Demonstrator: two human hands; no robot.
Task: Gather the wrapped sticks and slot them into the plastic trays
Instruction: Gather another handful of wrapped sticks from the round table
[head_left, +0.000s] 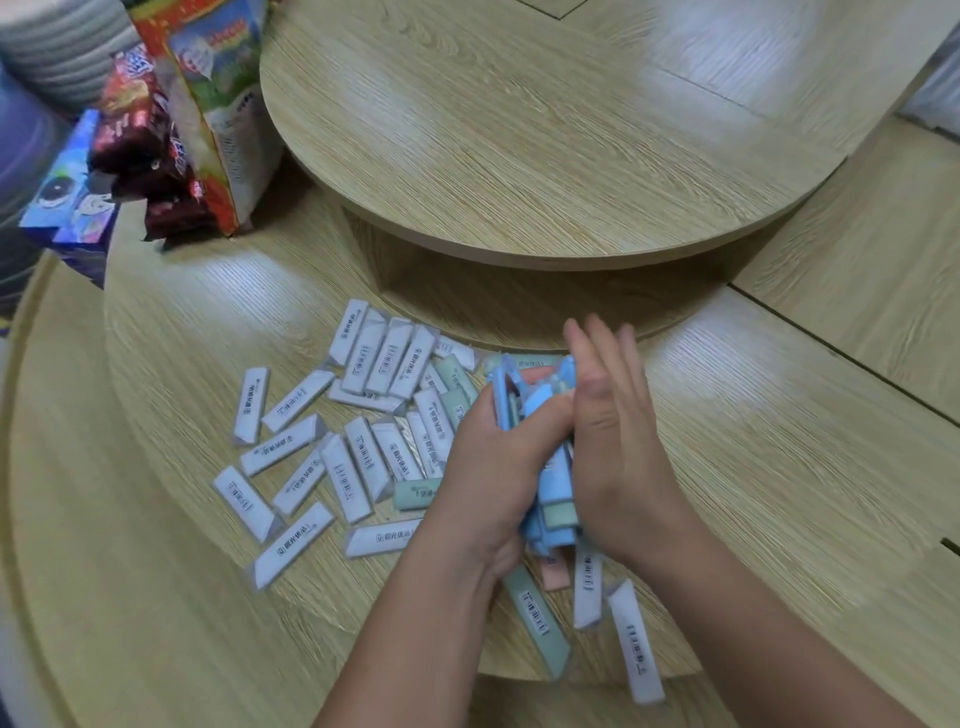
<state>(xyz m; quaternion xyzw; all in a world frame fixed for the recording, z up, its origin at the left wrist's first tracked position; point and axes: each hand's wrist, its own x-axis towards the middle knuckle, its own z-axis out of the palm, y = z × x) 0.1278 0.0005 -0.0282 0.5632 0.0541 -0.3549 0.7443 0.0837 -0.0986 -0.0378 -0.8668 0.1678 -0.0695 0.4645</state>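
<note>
Two hands bracket the blue tray (551, 486) (long axis pointing away): left hand (488, 467) grips, right hand (618, 431) presses flat.

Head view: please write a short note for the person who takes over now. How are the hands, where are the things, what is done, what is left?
Left hand: grips the blue bundle, seemingly plastic trays with some green sticks in them; it is blurred.
Right hand: fingers straight, pressing flat against the bundle's other side.
Loose wrapped sticks: scattered on the wooden table, mostly left of the hands, a few near the wrists.
Done: at most a few sticks slotted; no filled tray is set down in view.
Left: gather and slot nearly all the loose sticks.
</note>
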